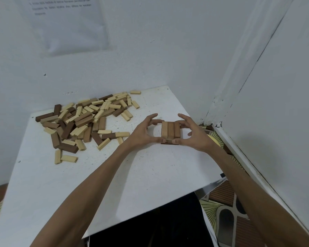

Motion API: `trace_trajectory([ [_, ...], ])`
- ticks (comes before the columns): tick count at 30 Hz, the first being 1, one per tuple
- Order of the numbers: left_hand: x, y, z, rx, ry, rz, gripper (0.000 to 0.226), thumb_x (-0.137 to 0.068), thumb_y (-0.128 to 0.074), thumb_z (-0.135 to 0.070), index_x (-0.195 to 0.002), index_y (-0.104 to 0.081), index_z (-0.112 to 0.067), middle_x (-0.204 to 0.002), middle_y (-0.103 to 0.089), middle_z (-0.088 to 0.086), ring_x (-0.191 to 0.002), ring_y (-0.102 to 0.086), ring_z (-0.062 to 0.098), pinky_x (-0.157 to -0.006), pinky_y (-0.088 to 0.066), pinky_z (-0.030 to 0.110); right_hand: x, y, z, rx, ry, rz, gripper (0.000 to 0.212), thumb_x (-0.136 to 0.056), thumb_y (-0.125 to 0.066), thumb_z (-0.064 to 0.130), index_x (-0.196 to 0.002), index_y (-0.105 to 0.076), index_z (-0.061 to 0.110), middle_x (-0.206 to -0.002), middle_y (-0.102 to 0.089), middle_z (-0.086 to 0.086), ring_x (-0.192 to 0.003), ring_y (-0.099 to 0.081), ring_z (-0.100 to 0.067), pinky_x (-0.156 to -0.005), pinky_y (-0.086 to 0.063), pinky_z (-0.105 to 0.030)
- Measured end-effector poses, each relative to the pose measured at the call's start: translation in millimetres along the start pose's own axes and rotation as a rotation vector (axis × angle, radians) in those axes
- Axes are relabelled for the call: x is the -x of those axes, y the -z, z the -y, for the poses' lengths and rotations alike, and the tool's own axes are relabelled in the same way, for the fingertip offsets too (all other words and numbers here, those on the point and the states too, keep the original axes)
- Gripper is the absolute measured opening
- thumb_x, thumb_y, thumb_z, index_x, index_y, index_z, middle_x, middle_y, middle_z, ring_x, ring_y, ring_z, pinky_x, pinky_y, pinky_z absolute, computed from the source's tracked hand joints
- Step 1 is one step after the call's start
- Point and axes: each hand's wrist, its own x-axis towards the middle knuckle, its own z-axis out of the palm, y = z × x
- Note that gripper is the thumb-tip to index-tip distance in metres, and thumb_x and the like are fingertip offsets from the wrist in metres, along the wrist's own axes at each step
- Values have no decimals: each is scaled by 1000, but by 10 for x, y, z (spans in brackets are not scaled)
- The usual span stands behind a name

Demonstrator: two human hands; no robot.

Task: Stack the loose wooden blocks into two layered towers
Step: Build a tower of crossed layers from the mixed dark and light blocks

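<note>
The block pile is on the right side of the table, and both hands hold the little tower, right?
No. The head view shows the block pile on the left side of the table, not the right. The left hand and the right hand do hold the little tower.

The blocks [82,122] in the loose heap are plain wood, matt and seemingly unvarnished: some pale with a fine straight grain, some mid-brown, some dark brown. The small stack [170,130] is the same wood, its top pieces a smooth mid-brown, with a darker piece at the bottom. The table [150,175] has a white matt top, speckled with small dark flecks. The wall [168,50] is white, matt and faintly rough, its paint cracked at the corner. A paper sheet [66,24] hangs on it, apparently under a faintly glossy clear film. The floor [221,209] covering looks smooth and printed.
</note>
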Motion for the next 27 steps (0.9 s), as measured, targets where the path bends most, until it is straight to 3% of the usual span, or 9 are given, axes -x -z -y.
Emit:
trace_trajectory([
  [4,48,60,27,1,14,29,113,-66,-95,-44,-156,-29,-28,-139,-58,-25,-133,-49,-1,-112,-37,33,18,11,8,-3,5,-8,109,-73,-91,44,-158,-22,38,-149,-46,24,-134,-47,1,-92,-42,-24],
  [7,127,150,9,-11,16,15,106,-69,-92,-48,-154,-31,-31,-136,-61,-26,-130,-52,-1,-110,-39,34,33,13,102,36,46,-59,99,-78,-84,53,-156,-27,39,-147,-46,25,-135,-45,2,-94,-40,-20],
  [13,367,430,-142,-109,-23,-17,53,-82,-83,-45,-130,-61,-36,-131,-62,-24,-120,-56,-2,-105,-43,35,13,-58,490,161,153,-50,66,-86,-75,56,-145,-48,42,-138,-55,25,-130,-49,0,-107,-45,-34],
  [17,612,640,-160,-169,0,-55,38,-87,-79,-43,-122,-67,-34,-126,-64,-22,-115,-58,-2,-97,-45,29,-22,-283,829,265,212,-17,45,-87,-72,59,-128,-64,42,-138,-57,23,-129,-50,-4,-112,-41,-41],
  [20,849,837,-152,-195,38,-100,29,-91,-75,-40,-118,-68,-33,-121,-65,-22,-111,-59,-3,-89,-47,22,-67,-497,1038,364,263,10,42,-83,-62,75,-117,-65,49,-136,-57,30,-129,-49,-2,-108,-42,-44],
  [24,1209,1114,-74,-245,86,-186,22,-94,-72,-29,-116,-70,-25,-104,-69,-12,-87,-63,-6,-75,-48,17,-97,-835,1310,381,335,90,34,-92,-67,57,-120,-69,38,-131,-64,21,-125,-53,-7,-102,-44,-34],
  [27,1465,1304,21,-298,114,-228,14,-93,-72,-31,-107,-71,-32,-96,-73,-12,-92,-65,3,-80,-49,26,-107,-1091,1473,376,381,147,30,-94,-69,46,-118,-72,30,-118,-69,14,-109,-60,-9,-89,-45,-27],
])
